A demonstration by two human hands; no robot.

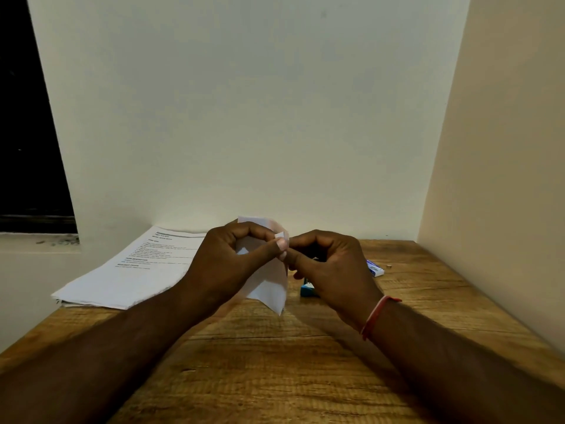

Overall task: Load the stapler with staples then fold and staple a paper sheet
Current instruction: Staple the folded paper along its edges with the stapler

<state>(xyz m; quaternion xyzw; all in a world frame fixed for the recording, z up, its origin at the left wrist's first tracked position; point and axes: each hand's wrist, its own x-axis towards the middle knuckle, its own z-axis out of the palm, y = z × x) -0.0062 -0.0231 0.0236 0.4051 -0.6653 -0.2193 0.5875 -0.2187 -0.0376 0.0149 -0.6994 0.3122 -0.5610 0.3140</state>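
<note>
The small paper sheet (pixel 269 286) is held up in the air above the worktop (pixel 275 362), between both hands. The left hand (pixel 232 255) pinches it near the top corner with thumb and forefinger, where a little flap looks turned over. The right hand (pixel 330 264) has its fingers curled, and its thumb and forefinger meet the same edge, so it appears to pinch the sheet too. The exact contact is hard to see.

The main risk, I think, is the fold itself. The sheet hangs free with nothing flat under it, so the crease can come out crooked or the two layers can slide apart. The lower corner dangles loose and may bend the wrong way.

The blue stapler (pixel 306 290) lies on the worktop just behind the right hand and is mostly hidden by it. I cannot tell if it is loaded or closed. If one hand lets go to reach for it, the other hand alone must keep the fold, and the fold may open. The curled right hand could also knock the stapler when it moves down.

The box of staples (pixel 375 268) is farther right, near the wall. The stack of printed pages (pixel 131 270) overhangs the left edge of the worktop, so a push from the left arm may send it off.
</note>
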